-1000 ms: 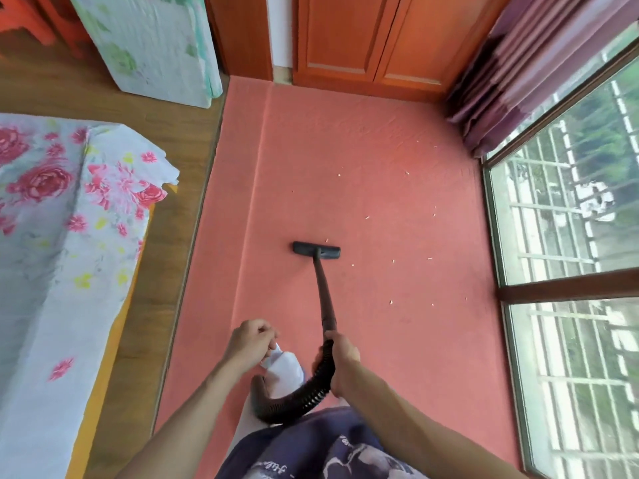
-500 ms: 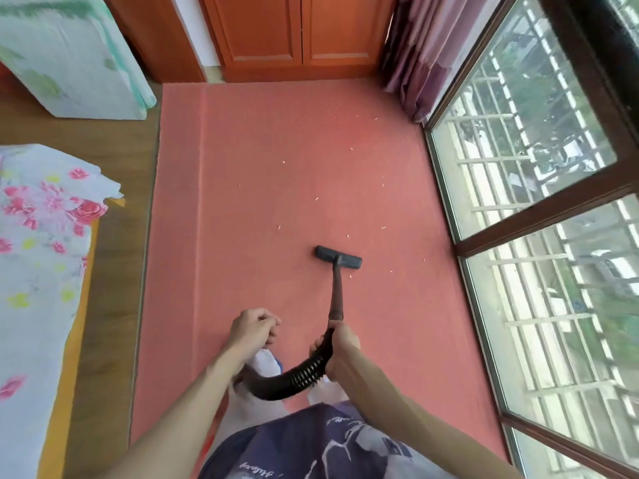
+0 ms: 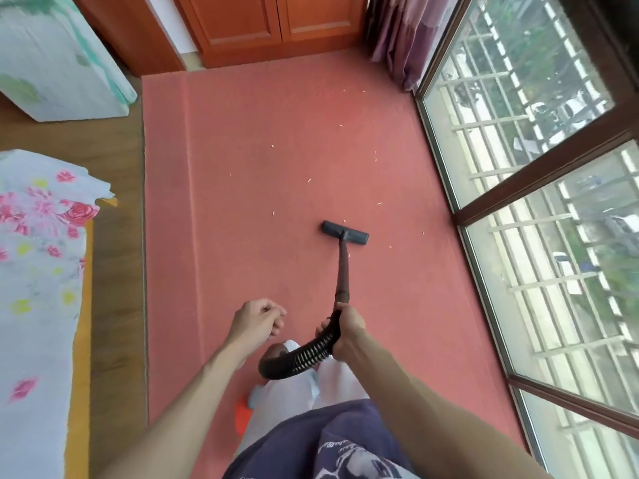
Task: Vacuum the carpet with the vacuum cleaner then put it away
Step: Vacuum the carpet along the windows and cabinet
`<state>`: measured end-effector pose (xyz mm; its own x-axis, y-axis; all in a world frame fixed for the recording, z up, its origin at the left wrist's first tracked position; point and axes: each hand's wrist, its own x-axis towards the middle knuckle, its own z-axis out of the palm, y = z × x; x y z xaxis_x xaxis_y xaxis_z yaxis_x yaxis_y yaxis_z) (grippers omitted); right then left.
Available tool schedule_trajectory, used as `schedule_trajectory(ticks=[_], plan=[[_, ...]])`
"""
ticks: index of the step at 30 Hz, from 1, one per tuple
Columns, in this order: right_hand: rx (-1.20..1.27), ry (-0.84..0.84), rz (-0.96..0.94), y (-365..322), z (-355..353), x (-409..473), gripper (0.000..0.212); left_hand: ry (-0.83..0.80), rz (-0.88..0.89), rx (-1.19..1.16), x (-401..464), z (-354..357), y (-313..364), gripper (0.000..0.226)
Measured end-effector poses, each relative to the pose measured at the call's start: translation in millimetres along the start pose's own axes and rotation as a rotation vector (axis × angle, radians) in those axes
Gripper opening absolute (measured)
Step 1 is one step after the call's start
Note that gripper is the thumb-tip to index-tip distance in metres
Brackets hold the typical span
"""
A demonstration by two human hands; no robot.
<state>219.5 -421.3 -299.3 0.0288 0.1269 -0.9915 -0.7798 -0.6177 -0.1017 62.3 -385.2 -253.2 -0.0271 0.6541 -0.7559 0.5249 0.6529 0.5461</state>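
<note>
A salmon-red carpet (image 3: 242, 236) covers the floor ahead, dotted with several small pale crumbs. The vacuum cleaner's dark floor head (image 3: 345, 233) rests flat on the carpet right of centre, its wand (image 3: 343, 271) slanting back to me. My right hand (image 3: 345, 328) grips the wand where the ribbed black hose (image 3: 301, 357) begins; the hose curls left and down in front of my legs. My left hand (image 3: 257, 321) hovers beside it with fingers loosely curled, holding nothing. The vacuum's body is hidden from view.
A bed with a flowered sheet (image 3: 38, 271) lies on the left across a strip of wooden floor (image 3: 117, 288). Wooden cabinet doors (image 3: 276, 22) and a purple curtain (image 3: 404, 32) close the far end. A tall barred window (image 3: 539, 202) bounds the carpet's right edge.
The floor head has shifted rightward across the carpet toward the window, and my view has swung right with it. My left hand has lifted slightly away from the hose.
</note>
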Motion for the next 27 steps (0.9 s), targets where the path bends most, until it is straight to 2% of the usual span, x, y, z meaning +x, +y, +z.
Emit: schedule_trajectory(ticks=[5,8,11,15,21,24,27], plan=[[0.040,0.058,0.083,72.5,-20.0,-33.8,0.020,-0.069,0.025,0.003,-5.1,16.3,-15.1,0.023],[0.078,0.042,0.100,91.7,-27.1,-33.2,0.022,-0.074,0.004,0.013,-1.9,11.9,-32.6,0.024],[0.079,0.038,0.018,81.3,-18.3,-16.0,0.017,-0.047,-0.011,0.021,-1.9,3.0,-45.4,0.024],[0.103,-0.012,-0.043,37.7,-0.1,11.4,0.023,-0.064,-0.026,0.035,-5.0,-9.1,-61.9,0.024],[0.064,0.002,-0.139,-24.6,-10.7,35.8,0.018,-0.052,-0.026,0.039,-4.7,-29.9,-77.8,0.026],[0.069,0.015,-0.155,-20.6,-22.9,29.6,0.018,-0.070,-0.015,0.056,-2.6,-34.4,-77.2,0.027],[0.127,-0.018,-0.132,14.3,-35.8,15.7,0.020,-0.106,0.009,0.070,1.6,-30.8,-67.0,0.026]])
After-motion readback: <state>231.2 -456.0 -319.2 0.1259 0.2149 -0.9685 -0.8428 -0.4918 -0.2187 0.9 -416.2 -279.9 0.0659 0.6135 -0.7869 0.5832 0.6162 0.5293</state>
